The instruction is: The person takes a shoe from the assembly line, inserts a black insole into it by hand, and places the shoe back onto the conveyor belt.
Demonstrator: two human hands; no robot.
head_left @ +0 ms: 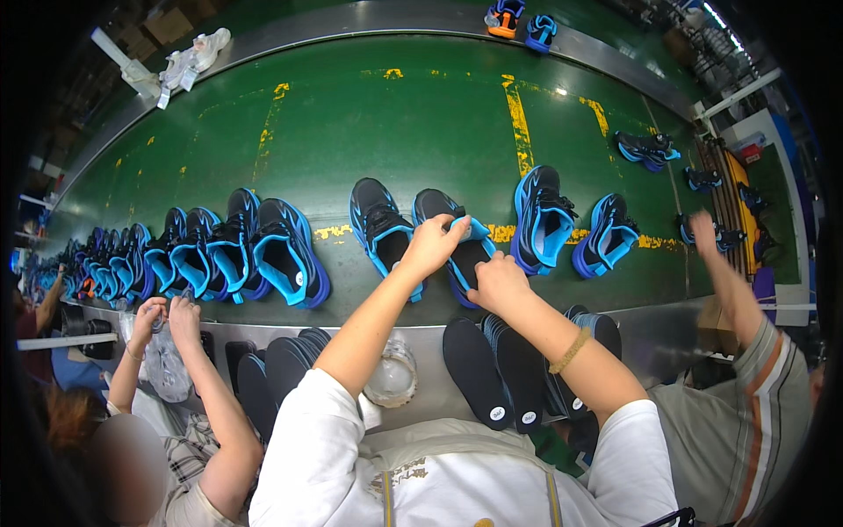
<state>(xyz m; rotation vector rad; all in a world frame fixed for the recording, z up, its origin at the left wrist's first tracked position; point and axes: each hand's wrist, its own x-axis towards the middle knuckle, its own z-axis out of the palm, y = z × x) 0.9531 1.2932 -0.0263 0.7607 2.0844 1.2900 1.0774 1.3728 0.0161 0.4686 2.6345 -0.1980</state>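
A black sneaker with a bright blue lining [433,204] rests on the green belt in front of me, toe pointing away. My left hand [432,244] pinches its collar near the tongue. At the heel end, my right hand [501,283] has its fingers closed on the shoe's rim; its fingertips are partly hidden. The matching sneaker [378,211] stands just to the left, partly covered by my left forearm. Another pair, a near sneaker [543,215] and a farther sneaker [608,235], sits to the right.
A row of sneakers [285,249] runs along the belt [351,123] at left. Stacked black insoles [472,364] and a roll of clear tape [392,376] lie on the metal ledge [424,337]. Co-workers' hands [183,318] are at left, another's hand [702,233] at right.
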